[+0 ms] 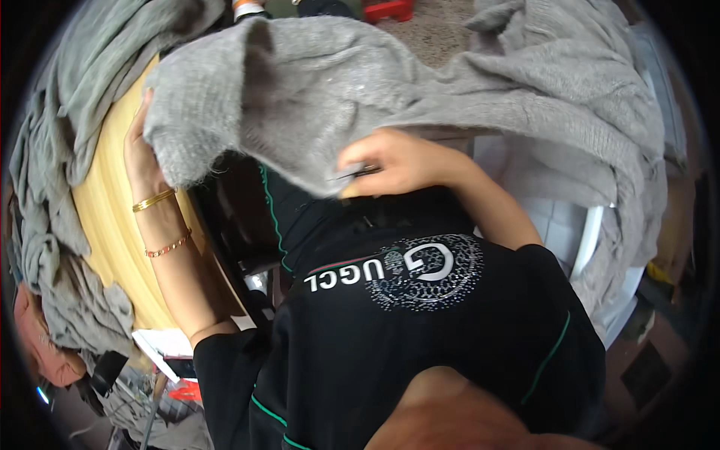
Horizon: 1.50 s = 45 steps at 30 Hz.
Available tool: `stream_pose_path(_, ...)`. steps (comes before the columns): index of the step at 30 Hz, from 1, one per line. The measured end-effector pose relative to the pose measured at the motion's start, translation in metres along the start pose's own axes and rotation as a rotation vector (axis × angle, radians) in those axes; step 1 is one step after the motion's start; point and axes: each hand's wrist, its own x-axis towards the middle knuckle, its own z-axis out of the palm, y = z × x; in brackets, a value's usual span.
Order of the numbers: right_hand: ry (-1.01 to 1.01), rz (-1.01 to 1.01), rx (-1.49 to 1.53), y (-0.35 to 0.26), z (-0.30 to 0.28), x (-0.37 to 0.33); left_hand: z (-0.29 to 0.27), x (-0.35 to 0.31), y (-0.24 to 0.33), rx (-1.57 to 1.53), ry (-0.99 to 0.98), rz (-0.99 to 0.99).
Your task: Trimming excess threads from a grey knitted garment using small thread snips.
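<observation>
A fuzzy grey knitted garment [322,82] stretches across my lap, its ribbed edge folded over at the left. My left hand [141,154] grips that ribbed end from its outer side, with most of the fingers hidden behind the knit. Near the lower edge of the fabric, my right hand [397,161] is closed around a small pair of thread snips [346,176]. Their thin metal tip points left, close against the knit; the handle is mostly covered by my fingers. Loose fibres stick out along the bottom of the ribbed part.
More grey knitwear [64,142] hangs over a pale wooden tabletop [112,202] on my left. At the right, the garment drapes over a white plastic container [589,244]. A red plastic object [388,10] stands on the speckled floor [431,37] at the far side.
</observation>
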Motion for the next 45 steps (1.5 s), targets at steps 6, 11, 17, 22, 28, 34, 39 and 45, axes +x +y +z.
stream_pose_path(6,0.013,0.199,-0.166,0.015,-0.004,-0.048,0.016,0.005,-0.004,0.714,0.229,0.657)
stream_pose_path(11,-0.080,0.266,0.008,0.014,0.003,-0.069,0.096,0.022,-0.060,1.146,-0.244,0.680)
stream_pose_path(17,-0.015,0.268,-0.090,0.018,0.006,-0.078,0.160,0.043,-0.189,1.464,-0.725,0.781)
stream_pose_path(22,0.042,0.200,-0.096,0.031,0.007,-0.090,0.227,0.049,-0.236,1.358,-0.823,0.928)
stream_pose_path(28,0.071,0.243,-0.096,0.044,0.010,-0.101,0.325,0.032,-0.260,1.067,-1.022,1.055)
stream_pose_path(34,0.136,0.284,-0.038,0.052,0.016,-0.117,0.385,0.043,-0.262,0.926,-0.597,1.109)
stream_pose_path(39,0.169,0.262,-0.038,0.059,0.014,-0.123,0.408,0.039,-0.245,1.245,-0.613,0.877)
stream_pose_path(45,0.131,0.282,-0.080,0.045,0.005,-0.127,0.375,0.073,-0.221,1.135,-0.767,0.711)
